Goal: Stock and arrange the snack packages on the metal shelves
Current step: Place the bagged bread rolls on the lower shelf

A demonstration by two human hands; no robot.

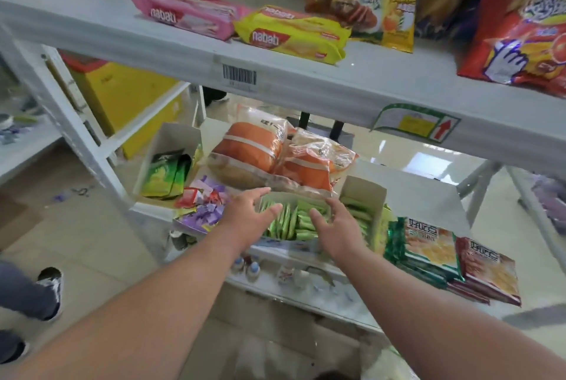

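A person's two bare arms reached forward and down toward the lower metal shelf (407, 190) of a white rack. The left hand (248, 211) and right hand (337, 226) hovered on either side of an open display box (294, 217) of slim green snack sticks, which sat at the front of that shelf, just in front of two orange-and-clear bags (275, 159). Both hands were spread, fingers (271, 211) loose and extended, grasping nothing; the left thumb-side fingertips lay over the box's left edge, and the right hand's fingertips over its right part, though whether they touched the packets could not be told.

The step in hand seemed to be squaring up or shifting this box. To do it well, the hands would best press the two side walls evenly and slide the box rather than lift it, since it was open on top and the sticks could spill. Care would be needed not to shove the bags behind or the purple sweets box (202, 211) on the left.

The green sticks stood packed on edge, their long axes running roughly front to back, slanting slightly away to the right. A second white box (364, 205) of similar sticks stood just beside it on the right, with flat biscuit packs (428, 248) further right
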